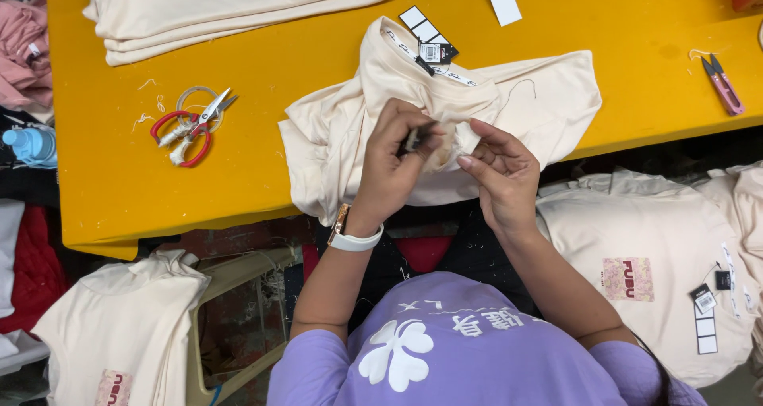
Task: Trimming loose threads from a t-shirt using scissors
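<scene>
A cream shirt (350, 128) lies crumpled on the yellow table (262, 64), its collar and hanging paper tags (429, 40) pointing away from me. My left hand (393, 164) is closed on a small dark tool (415, 138) held against the fabric. Beside it, my right hand (501, 168) pinches a fold of the same shirt. A white watch sits on my left wrist.
Red-handled scissors (189, 128) lie on the table to the left, pink thread snips (723, 84) at the right edge. Folded cream shirts (230, 5) are stacked at the back. More cream shirts are piled lower right (652, 263) and lower left (119, 326). A blue bottle (30, 145) sits far left.
</scene>
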